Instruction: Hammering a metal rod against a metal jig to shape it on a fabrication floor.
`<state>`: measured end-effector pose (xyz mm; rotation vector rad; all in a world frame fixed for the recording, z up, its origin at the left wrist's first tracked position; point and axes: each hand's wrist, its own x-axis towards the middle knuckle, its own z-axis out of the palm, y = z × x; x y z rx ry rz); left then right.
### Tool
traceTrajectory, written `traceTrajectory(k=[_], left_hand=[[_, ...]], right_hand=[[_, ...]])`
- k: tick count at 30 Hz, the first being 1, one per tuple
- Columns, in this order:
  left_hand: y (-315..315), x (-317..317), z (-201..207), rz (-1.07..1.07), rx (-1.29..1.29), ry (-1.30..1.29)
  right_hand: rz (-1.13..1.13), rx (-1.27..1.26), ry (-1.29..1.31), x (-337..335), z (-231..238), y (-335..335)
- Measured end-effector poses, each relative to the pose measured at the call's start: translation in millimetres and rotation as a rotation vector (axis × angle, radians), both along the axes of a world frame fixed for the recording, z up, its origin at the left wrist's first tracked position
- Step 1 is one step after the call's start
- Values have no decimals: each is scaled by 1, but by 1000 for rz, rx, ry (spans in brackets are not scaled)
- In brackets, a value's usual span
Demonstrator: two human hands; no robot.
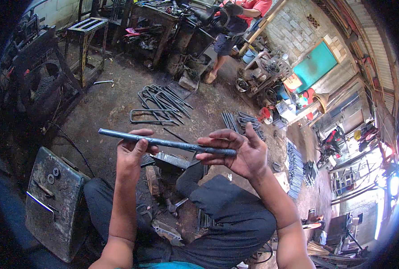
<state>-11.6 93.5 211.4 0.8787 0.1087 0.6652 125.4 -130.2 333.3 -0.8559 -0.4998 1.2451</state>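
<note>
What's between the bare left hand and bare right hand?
In the head view, a straight blue-grey metal rod bridges left hand and right hand.

Upper left: slatted metal stand (88,24), a wrench (103,82) on the floor near its legs. Top centre: co-worker in red top (257,6), near a cluttered workbench (161,15). Upper right: teal panel (316,67) beside pale block wall (293,28).

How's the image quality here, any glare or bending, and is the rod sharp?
Head view: bright glare burns out the far right edge; head view: the corrugated sheet bends near the rim, black vignette around; head view: the rod looks fairly sharp, without obvious motion blur.
</note>
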Motion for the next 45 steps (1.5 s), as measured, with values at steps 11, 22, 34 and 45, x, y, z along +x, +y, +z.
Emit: traceTrajectory(k=[11,22,34,45], left_hand=[[4,3,-15,-38,-37,-22],[0,3,-16,110,-5,112],[-15,7,-14,185,-84,93],[-8,1,-7,100,30,183]], right_hand=[[8,-35,23,-1,-1,5],[-40,-35,-3,-9,8,9],[-56,35,-17,-11,10,6],[-77,63,21,-7,6,2]])
